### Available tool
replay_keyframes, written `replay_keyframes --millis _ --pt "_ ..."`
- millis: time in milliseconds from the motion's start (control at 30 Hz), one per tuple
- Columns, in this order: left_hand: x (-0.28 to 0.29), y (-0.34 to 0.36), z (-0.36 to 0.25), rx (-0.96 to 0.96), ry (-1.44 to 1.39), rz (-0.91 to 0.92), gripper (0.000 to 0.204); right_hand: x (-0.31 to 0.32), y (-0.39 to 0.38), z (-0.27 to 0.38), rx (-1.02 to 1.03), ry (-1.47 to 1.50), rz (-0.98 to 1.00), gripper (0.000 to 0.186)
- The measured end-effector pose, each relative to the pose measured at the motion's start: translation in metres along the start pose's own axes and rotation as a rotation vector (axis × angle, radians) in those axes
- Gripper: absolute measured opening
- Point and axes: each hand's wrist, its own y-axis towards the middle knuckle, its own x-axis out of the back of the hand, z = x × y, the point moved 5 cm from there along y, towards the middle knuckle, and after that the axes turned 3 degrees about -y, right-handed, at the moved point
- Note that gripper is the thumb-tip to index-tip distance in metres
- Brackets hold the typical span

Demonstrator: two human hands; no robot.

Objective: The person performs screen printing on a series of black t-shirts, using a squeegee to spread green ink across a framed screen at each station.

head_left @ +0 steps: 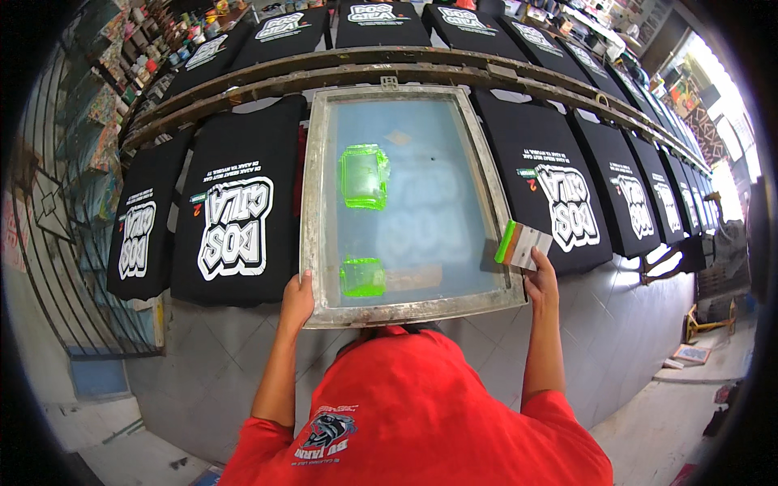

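In front of me lies a screen printing frame (318, 243) with a pale blue mesh, tilted slightly, its far end at the rail. Bright green ink (362, 278) coats two rectangular patches on the mesh's left side. A white print shows faintly through the mesh. My left hand (299, 298) is closed on the frame's near left corner. My right hand (542, 279) is closed at the near right corner, holding a squeegee (527, 245) with a green-inked edge against the frame's side. Its fingertips are partly hidden by the squeegee.
Black T-shirts with white prints lie in a row, one T-shirt (231, 202) left of the frame and another T-shirt (551, 178) to its right. Wooden rails (267, 79) run behind, with more shirts beyond. A metal grille (49, 202) stands at far left. Grey tiled floor (219, 348) lies below.
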Motion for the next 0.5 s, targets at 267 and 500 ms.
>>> replay_keyframes --millis 267,500 --pt "-0.023 0.007 0.035 -0.033 0.014 -0.07 0.045 0.013 0.008 -0.024 0.07 -0.042 -0.043 0.043" --pt "-0.007 0.005 0.04 0.029 -0.105 -0.008 0.047 0.02 0.005 -0.009 0.072 0.024 0.002 0.04"
